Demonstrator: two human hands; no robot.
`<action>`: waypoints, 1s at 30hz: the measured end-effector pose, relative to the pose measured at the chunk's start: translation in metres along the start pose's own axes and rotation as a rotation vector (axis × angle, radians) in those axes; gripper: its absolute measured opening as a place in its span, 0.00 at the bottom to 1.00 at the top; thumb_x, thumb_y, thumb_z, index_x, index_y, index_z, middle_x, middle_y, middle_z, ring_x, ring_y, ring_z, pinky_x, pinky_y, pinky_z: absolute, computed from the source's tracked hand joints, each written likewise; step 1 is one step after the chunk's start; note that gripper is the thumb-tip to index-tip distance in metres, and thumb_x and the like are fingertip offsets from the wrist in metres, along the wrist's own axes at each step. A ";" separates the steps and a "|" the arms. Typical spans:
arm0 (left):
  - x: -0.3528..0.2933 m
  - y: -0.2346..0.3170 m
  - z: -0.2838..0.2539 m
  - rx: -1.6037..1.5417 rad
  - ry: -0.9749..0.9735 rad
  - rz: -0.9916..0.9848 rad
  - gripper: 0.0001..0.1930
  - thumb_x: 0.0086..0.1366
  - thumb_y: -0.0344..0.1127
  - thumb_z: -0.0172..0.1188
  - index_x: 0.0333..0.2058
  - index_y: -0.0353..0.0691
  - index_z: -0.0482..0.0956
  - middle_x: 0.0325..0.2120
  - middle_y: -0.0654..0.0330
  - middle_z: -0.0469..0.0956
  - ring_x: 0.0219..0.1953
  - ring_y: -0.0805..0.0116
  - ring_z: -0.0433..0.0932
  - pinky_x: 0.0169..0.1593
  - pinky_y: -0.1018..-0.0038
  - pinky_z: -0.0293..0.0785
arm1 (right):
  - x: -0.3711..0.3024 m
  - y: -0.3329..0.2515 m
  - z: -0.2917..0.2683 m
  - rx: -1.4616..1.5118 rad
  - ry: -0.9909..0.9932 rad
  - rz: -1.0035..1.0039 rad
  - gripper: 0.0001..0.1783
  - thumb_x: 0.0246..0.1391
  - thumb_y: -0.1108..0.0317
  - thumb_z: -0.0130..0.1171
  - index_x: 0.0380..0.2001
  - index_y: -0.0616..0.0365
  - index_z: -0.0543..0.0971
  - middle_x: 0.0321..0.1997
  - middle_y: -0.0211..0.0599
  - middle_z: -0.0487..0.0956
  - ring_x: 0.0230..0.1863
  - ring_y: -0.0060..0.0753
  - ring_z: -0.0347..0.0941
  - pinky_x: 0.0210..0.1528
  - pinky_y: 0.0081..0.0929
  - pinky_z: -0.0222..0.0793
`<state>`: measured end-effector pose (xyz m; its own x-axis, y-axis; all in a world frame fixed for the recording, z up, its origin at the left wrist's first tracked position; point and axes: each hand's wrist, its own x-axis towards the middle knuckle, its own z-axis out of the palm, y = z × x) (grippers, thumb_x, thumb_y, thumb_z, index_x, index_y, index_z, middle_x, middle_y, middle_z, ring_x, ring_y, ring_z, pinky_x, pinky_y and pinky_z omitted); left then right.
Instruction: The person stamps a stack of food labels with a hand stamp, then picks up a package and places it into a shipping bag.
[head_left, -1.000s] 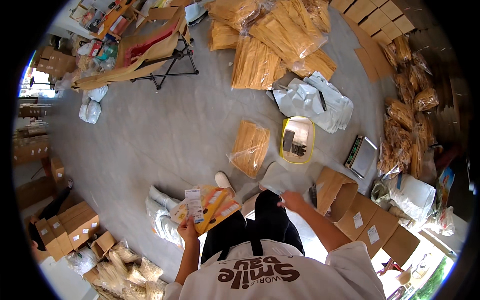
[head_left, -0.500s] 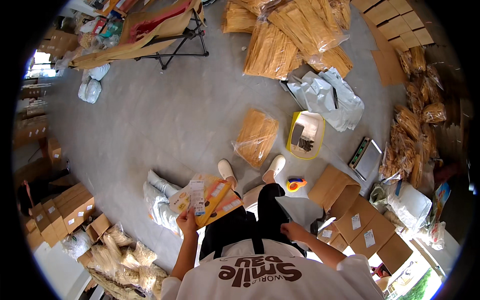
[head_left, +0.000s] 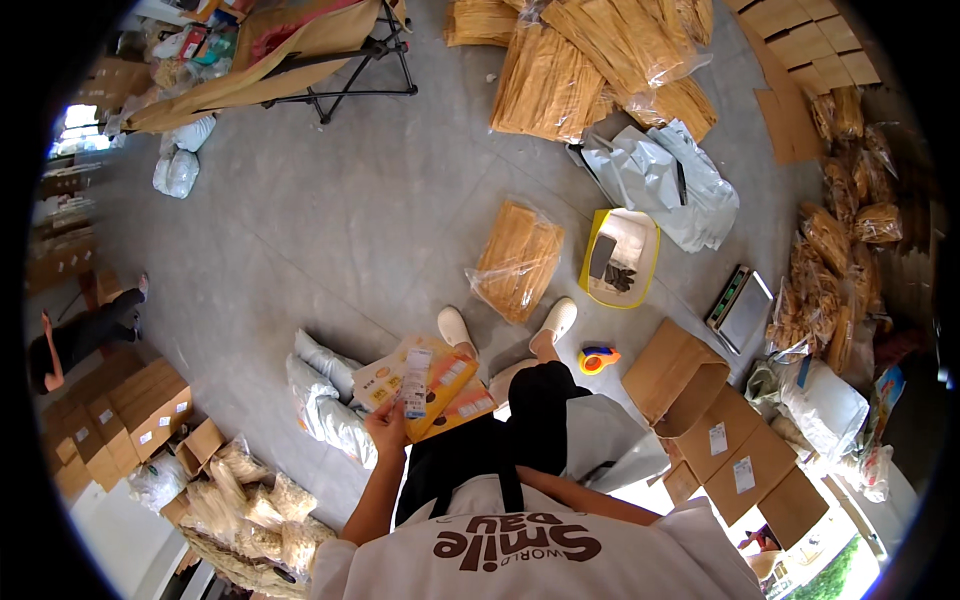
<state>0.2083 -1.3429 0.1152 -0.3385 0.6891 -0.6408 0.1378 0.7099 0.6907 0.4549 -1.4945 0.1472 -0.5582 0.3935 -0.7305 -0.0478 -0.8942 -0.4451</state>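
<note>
My left hand (head_left: 388, 430) grips a fanned bunch of flat yellow and orange printed packets (head_left: 452, 380) at their near-left corner. A narrow white label slip (head_left: 416, 383) lies over them. My right forearm (head_left: 590, 497) reaches leftward across my waist, and its hand is hidden near my lap, so its fingers do not show. Over my right thigh lies a light grey plastic mailer bag (head_left: 606, 438), with no hand seen on it.
Past my feet lie a clear-wrapped bundle of flat tan strips (head_left: 518, 262) and a yellow-rimmed tub (head_left: 652, 270). An orange tape dispenser (head_left: 598, 360), an open carton (head_left: 675, 375) and a scale (head_left: 740, 310) are at right. Filled grey bags (head_left: 325, 400) lie left. Another person (head_left: 85, 335) is far left.
My right hand has left the grey mailer bag's side and moved left toward my waist, out of sight. The packets stay in my left hand. The other person shows more at far left.
</note>
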 end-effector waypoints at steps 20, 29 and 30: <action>0.001 0.006 0.022 -0.010 0.020 0.009 0.09 0.59 0.28 0.62 0.36 0.28 0.81 0.28 0.60 0.81 0.27 0.79 0.75 0.33 0.82 0.72 | -0.029 0.075 -0.053 0.617 -0.085 -0.090 0.19 0.54 0.77 0.50 0.50 0.62 0.72 0.45 0.37 0.76 0.46 0.28 0.70 0.53 0.28 0.64; 0.008 0.007 0.043 -0.090 0.083 0.028 0.09 0.59 0.28 0.62 0.36 0.28 0.81 0.28 0.61 0.80 0.27 0.80 0.74 0.33 0.83 0.70 | -0.089 0.084 -0.082 0.088 -0.063 -0.141 0.18 0.55 0.76 0.51 0.50 0.61 0.73 0.42 0.36 0.78 0.41 0.29 0.73 0.47 0.27 0.67; 0.012 0.000 0.045 -0.092 0.084 0.022 0.09 0.59 0.28 0.62 0.36 0.28 0.81 0.28 0.61 0.80 0.27 0.80 0.74 0.33 0.83 0.70 | -0.090 0.085 -0.085 0.001 -0.058 -0.184 0.18 0.55 0.75 0.51 0.50 0.61 0.73 0.42 0.36 0.79 0.41 0.29 0.74 0.47 0.27 0.68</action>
<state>0.2463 -1.3281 0.0930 -0.4137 0.6868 -0.5976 0.0610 0.6758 0.7345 0.5716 -1.5882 0.1314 -0.5871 0.5375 -0.6053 -0.1543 -0.8083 -0.5681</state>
